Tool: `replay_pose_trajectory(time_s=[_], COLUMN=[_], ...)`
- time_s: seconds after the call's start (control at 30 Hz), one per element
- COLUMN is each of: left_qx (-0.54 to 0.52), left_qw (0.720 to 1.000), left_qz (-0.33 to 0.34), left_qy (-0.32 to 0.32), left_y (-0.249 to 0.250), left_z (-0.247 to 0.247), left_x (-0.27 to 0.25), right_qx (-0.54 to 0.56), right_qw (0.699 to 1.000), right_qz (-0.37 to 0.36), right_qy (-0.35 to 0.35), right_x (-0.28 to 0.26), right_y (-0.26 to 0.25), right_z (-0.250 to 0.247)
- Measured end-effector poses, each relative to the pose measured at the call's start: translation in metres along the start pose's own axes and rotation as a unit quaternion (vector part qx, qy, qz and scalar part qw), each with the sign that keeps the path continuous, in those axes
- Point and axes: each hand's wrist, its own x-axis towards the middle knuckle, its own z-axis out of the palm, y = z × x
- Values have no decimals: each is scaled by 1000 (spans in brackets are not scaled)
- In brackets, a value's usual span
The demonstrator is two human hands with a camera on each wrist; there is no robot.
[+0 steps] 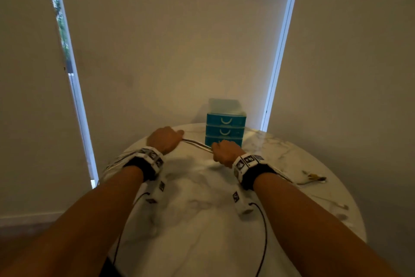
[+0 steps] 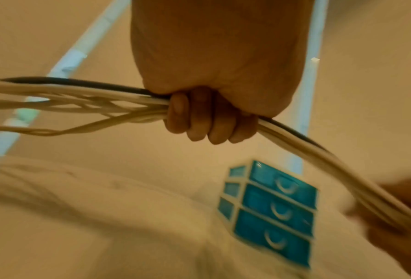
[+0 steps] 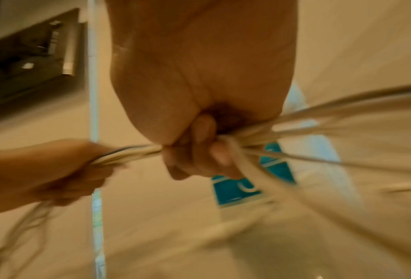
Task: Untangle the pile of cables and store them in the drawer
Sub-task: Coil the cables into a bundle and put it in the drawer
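A bundle of white cables with one dark cable point(image 1: 197, 144) point(image 2: 319, 151) point(image 3: 128, 153) stretches between my two hands above the round marble table point(image 1: 202, 198). My left hand point(image 1: 165, 139) point(image 2: 207, 120) grips the bundle in a fist, and loose strands fan out past it to the left. My right hand point(image 1: 224, 151) point(image 3: 199, 151) grips the other part of the bundle, with cable ends trailing to the right. A small teal three-drawer unit point(image 1: 225, 129) point(image 2: 273, 211) point(image 3: 238, 188) stands just behind the hands. All three of its drawers look closed.
More loose cable ends and a small plug point(image 1: 313, 178) lie on the table at the right. Thin black wires point(image 1: 265, 231) hang from my wrist bands over the near table. A wall with window strips stands behind the table.
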Motion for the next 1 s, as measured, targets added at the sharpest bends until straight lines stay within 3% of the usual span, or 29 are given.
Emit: replay_pose_trajectory(time_s=[0.27,0.4,0.5,0.67,0.7,0.77,0.83,0.87,0.9,0.93,1.0], left_qx=[-50,1,13,-79,-66,-76,-148,-202,-269,-321,-386], left_qw=[994,995,994,986,987,990,978,964,945,934,917], left_qz=[-71,-74,-99,-149,-146,-108,7,73,117,131,95], left_qy=[69,60,55,-5,-15,51,144,158,146,93,-19], left_y=[-61,-113,-119,-129,-124,-102,-59,-29,5,38,89], left_z=[-30,-39,-26,1,4,3,-6,-7,-9,-11,-12], left_x=[1,-6,-8,-11,-10,-13,-19,-24,-33,-43,-59], right_qx=[27,-59,-98,-126,-112,-89,-75,-68,-59,-52,-12], right_qw=[997,994,990,986,988,991,993,993,993,993,994], right_qz=[77,87,78,35,33,31,24,16,10,3,-9], right_qy=[-12,1,62,103,98,91,91,93,97,101,108], right_x=[-36,-39,-37,-28,-27,-23,-18,-16,-15,-13,-14], right_y=[39,77,70,54,48,39,29,25,19,15,8], right_z=[-9,-10,-11,-15,-16,-14,-13,-13,-15,-16,-22])
